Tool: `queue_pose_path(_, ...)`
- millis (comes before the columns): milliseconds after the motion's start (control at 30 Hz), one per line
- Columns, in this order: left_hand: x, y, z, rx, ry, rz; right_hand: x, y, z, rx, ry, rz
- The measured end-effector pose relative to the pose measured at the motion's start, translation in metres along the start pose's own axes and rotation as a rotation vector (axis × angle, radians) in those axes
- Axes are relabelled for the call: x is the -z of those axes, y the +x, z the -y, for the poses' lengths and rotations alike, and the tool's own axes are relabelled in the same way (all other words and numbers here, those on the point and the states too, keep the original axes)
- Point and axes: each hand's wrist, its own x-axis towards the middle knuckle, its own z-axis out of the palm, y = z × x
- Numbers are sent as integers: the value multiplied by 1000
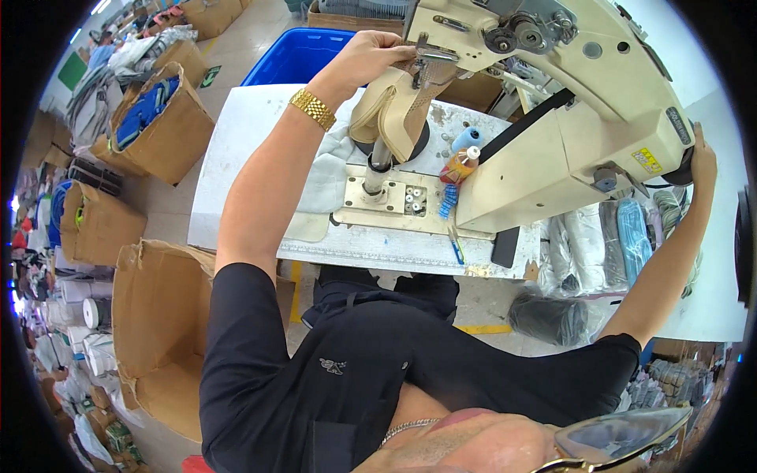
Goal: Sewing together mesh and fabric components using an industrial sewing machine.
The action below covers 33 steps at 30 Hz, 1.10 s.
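Observation:
A cream post-bed sewing machine [512,169] stands on the white table. At its needle end, my left hand [374,59] is raised with thumb and fingers pinched together beside the needle bar [424,67]. What lies between those fingertips is too small to make out. Just below them a curved beige fabric piece [386,118], partly mesh, drapes over the top of the metal post [377,169]. Far to the right, my right hand [703,162] wraps round the rim of the dark handwheel [682,169] at the machine's end; some of its fingers are hidden.
On the machine's base are a small bottle [460,165], a blue thread cone [467,138] and several bobbins [414,199]. A blue-handled tool [457,246] lies near the table's front edge. Behind stands a blue bin [292,51]; an open cardboard box [162,331] is at left.

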Motion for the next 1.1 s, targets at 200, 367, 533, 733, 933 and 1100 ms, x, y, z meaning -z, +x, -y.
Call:
queue_pose_path(200, 1, -3, 10, -71, -25, -153, -27, -74, 46, -57, 356, -152)
queue_pose_path(367, 22, 2, 24, -164, 285, -408, -46, -130, 75, -62, 440, -532)
queue_pose_path(533, 9, -30, 15, -512, 578, -610, -48, -127, 72, -90, 568, -469)
queue_pose_path(733, 31, -47, -8, -878, 1159, -122, -52, -124, 67, -57, 578, -464)
queue_pose_path(933, 15, -77, -28, -556, 1203, -72, -53, -128, 67, -13, 594, -465)
queue_pose_path(1100, -4, -88, -55, -400, 1272, 13, -51, -142, 67, -96, 691, -373)
